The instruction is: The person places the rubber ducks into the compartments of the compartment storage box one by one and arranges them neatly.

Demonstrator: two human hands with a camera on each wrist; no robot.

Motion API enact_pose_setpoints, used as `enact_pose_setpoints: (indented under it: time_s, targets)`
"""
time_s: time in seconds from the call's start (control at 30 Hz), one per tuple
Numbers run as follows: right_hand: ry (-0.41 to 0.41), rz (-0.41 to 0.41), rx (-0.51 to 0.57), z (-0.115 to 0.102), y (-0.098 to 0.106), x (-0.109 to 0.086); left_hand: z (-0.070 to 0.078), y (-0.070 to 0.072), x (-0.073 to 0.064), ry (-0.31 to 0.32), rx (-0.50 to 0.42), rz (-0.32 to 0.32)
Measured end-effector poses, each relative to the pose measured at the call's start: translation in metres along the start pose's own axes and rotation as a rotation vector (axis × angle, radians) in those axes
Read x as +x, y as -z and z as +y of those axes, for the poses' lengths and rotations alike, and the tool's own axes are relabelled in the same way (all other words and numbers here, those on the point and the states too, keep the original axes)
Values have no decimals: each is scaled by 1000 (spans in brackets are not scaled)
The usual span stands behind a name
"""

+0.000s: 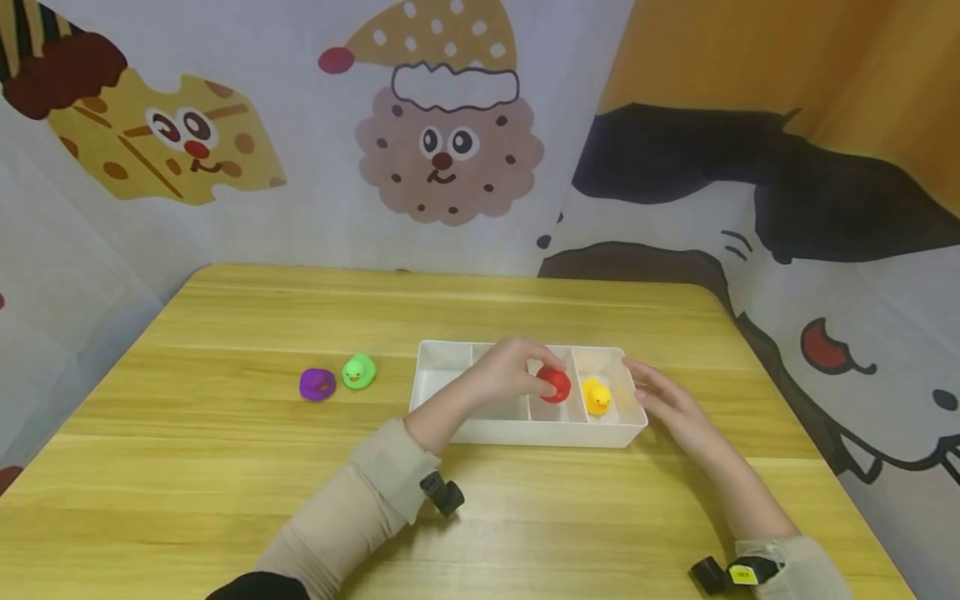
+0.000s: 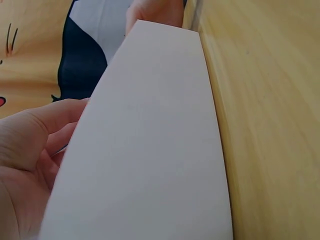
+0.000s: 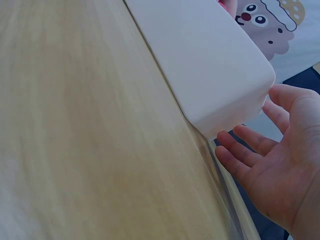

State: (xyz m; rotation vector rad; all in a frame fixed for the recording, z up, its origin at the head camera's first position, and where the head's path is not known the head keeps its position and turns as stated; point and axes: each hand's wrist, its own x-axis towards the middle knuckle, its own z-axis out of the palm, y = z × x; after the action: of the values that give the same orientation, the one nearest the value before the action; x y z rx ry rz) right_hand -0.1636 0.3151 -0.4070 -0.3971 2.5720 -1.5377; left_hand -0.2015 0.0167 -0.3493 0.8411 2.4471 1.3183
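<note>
A white divided box (image 1: 502, 433) stands on the table. My left hand (image 1: 510, 371) reaches over it and pinches a small rounded red toy (image 1: 557, 387) between thumb and fingers. The toy is at the compartment just left of the rightmost one; the fingers partly cover it, and whether it touches the floor I cannot tell. A yellow toy duck (image 1: 597, 397) sits in the rightmost compartment. At the box's right end is my right hand (image 3: 280, 145), its fingers spread and fingertips against the end wall. In the left wrist view, the box's long side hides part of the left hand (image 2: 35, 145).
Left of the box, a green toy duck (image 1: 359, 372) and a purple toy duck (image 1: 317, 384) sit side by side on the wooden table (image 1: 187, 467). A cartoon-printed curtain (image 1: 450, 242) hangs behind the table's far edge.
</note>
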Motion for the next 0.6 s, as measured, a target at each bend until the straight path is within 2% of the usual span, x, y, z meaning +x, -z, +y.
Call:
enact_pose_setpoints:
  time_s: [0.4, 0.6]
  targets:
    - [3, 0, 21, 0, 1, -1, -4, -2, 11, 111, 69, -58]
    - [3, -2, 2, 0, 0, -1, -7, -5, 14, 154, 78, -64]
